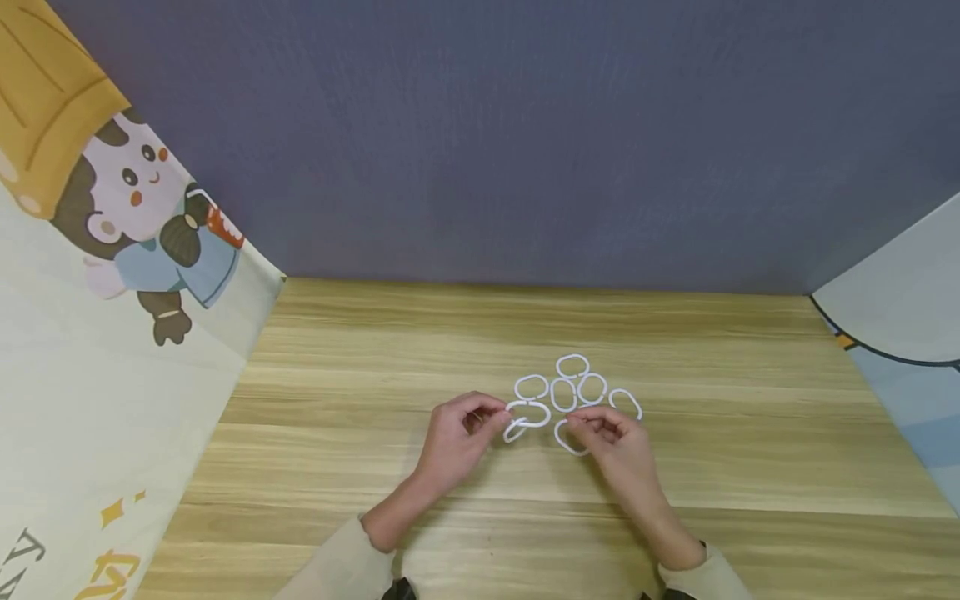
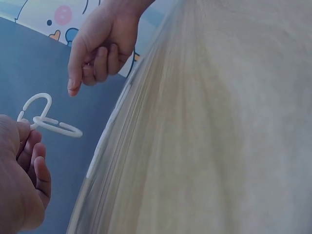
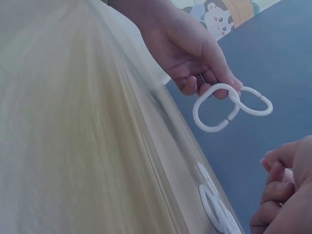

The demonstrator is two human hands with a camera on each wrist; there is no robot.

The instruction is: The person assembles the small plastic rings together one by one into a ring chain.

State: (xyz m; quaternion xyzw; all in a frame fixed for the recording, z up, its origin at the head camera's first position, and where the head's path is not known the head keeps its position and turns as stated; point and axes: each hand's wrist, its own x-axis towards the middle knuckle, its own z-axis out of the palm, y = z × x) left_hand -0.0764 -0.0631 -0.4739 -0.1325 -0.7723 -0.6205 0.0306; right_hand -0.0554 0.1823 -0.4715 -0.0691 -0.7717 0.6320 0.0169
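Between thumb and fingertips, my left hand (image 1: 461, 433) pinches a white oval curtain ring (image 1: 542, 423) with a small gap in its loop. A second curtain ring (image 2: 68, 130) is hooked through it, and the pair is up off the table in both wrist views. My right hand (image 1: 618, 446) is over the table with its thumb and index fingertip together and the other fingers curled. Its fingertips overlap a loose ring (image 1: 567, 446) in the head view. Nothing shows between those fingertips in the left wrist view (image 2: 105, 48) of that hand.
Several more white rings lie in a loose cluster on the wood-grain table (image 1: 375, 350), with one ring (image 1: 572, 365) at its far side and another (image 1: 633, 402) beyond the right hand. A dark blue-grey panel (image 1: 487, 167) stands behind the table. Cartoon-printed panels (image 1: 60, 333) flank it.
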